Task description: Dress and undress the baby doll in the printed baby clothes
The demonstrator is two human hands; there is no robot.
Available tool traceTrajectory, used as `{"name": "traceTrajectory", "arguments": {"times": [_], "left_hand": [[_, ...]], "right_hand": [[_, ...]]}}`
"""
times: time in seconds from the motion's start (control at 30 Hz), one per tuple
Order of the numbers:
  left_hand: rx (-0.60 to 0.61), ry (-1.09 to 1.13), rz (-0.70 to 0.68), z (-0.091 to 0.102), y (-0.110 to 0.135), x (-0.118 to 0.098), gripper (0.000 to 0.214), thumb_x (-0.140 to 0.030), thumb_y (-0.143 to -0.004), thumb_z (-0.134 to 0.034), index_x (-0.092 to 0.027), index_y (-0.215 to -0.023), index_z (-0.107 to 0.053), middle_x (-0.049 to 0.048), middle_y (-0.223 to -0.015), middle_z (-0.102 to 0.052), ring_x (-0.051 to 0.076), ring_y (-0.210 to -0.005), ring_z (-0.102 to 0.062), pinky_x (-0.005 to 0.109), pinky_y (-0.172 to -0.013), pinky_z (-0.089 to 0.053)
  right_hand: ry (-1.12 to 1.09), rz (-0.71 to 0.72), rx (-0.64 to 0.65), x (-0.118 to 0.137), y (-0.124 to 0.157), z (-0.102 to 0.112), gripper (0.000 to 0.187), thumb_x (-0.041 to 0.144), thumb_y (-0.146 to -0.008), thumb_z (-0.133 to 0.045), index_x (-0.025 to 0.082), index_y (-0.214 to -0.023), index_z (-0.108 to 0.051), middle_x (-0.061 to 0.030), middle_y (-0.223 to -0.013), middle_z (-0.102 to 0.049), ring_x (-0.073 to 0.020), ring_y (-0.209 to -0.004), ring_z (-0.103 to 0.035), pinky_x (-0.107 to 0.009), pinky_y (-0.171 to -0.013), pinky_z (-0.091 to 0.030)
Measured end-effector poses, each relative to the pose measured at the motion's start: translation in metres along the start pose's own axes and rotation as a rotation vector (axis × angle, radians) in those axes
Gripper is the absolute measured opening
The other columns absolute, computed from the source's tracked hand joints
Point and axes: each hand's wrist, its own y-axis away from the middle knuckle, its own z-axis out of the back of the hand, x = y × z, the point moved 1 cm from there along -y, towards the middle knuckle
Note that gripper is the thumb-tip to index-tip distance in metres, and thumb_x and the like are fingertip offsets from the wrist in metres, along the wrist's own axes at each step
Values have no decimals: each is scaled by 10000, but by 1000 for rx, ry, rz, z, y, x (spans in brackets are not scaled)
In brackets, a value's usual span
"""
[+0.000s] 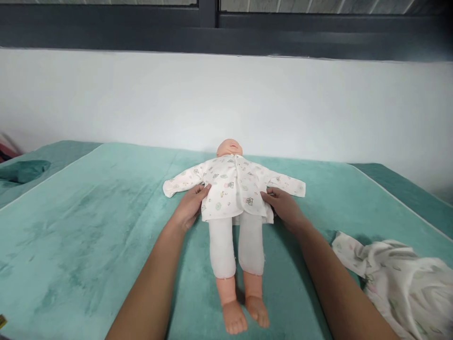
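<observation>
A baby doll (233, 226) lies on its back on a teal bed cover (88, 226), head toward the wall, feet toward me. It wears a white printed top (231, 186) and white leggings. My left hand (189, 208) rests against the doll's left flank, fingers on the edge of the top. At the other flank, my right hand (285, 208) has its fingers pressed on the top's hem. Both hands hold the sides of the garment at waist height.
A crumpled white printed cloth (396, 278) lies at the right on the bed. A dark teal pillow (23, 171) sits at the far left. A white wall (226, 104) and dark window frame stand behind the bed.
</observation>
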Motion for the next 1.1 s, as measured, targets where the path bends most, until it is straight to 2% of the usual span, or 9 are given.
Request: {"name": "traceTrajectory", "arguments": {"times": [0.1, 0.17, 0.27, 0.37, 0.5, 0.6, 0.73, 0.9, 1.1], "left_hand": [[23, -7, 113, 4, 1, -4, 325, -426, -676, -794, -182, -720, -583, -5, -631, -573, 105, -518, -481, 224, -477, -327], [-22, -23, 126, 7, 3, -7, 290, -366, -662, -795, -187, -747, -584, -14, -626, -567, 102, -508, -478, 217, -465, -314], [-76, -77, 112, 8, 3, -7, 229, -281, -664, -765, -193, -778, -586, -27, -591, -551, 103, -479, -469, 222, -459, -338], [-139, -85, 78, 8, -2, -2, 243, -237, -684, -739, -196, -878, -598, -19, -630, -573, 118, -503, -513, 245, -484, -419], [-248, 147, 41, 13, -13, 5, 351, -240, -727, -733, -207, -1018, -538, 64, -914, -661, 175, -734, -665, 313, -630, -554], [-294, 304, 7, 16, -17, 6, 362, -192, -755, -705, -207, -1049, -495, 91, -1011, -649, 212, -878, -697, 376, -758, -590], [-286, 396, -41, 17, -18, 5, 323, -155, -764, -673, -215, -1017, -481, 74, -987, -638, 228, -960, -688, 436, -884, -580], [-271, 500, -97, 21, -20, 3, 341, -107, -728, -642, -229, -989, -458, 39, -936, -605, 200, -963, -661, 464, -985, -543], [-327, 543, -91, 24, -25, 3, 384, -85, -706, -606, -236, -1004, -417, 40, -993, -569, 188, -974, -651, 455, -984, -549]], "right_hand": [[19, -77, 94, -4, -1, 8, 317, 535, -755, -622, 221, -756, -579, 30, -536, -548, -144, -453, -455, -272, -444, -323], [118, -81, 45, -7, -5, 16, 337, 551, -773, -600, 216, -740, -602, 10, -528, -572, -158, -458, -487, -290, -468, -354], [218, -18, -249, -14, -12, 28, 341, 542, -807, -548, 214, -739, -610, -40, -636, -645, -194, -579, -568, -325, -583, -421], [254, 78, -541, -28, -21, 39, 312, 492, -795, -564, 202, -899, -615, -86, -884, -686, -225, -757, -607, -355, -709, -456], [425, 70, -696, -59, -37, 56, 466, 463, -746, -627, 144, -1084, -585, -192, -1106, -620, -318, -1019, -566, -439, -878, -442], [525, -18, -664, -80, -50, 72, 471, 442, -736, -636, 128, -1084, -589, -204, -1055, -626, -350, -1040, -551, -468, -899, -420], [481, -18, -553, -93, -68, 90, 329, 391, -753, -597, 175, -999, -620, -125, -954, -665, -282, -891, -594, -406, -820, -447], [395, 10, -654, -97, -86, 108, 309, 357, -795, -521, 166, -1020, -613, -114, -979, -665, -245, -870, -594, -375, -812, -460], [323, 27, -708, -102, -95, 111, 296, 331, -789, -525, 173, -1020, -619, -104, -958, -659, -239, -858, -596, -384, -821, -471]]}}
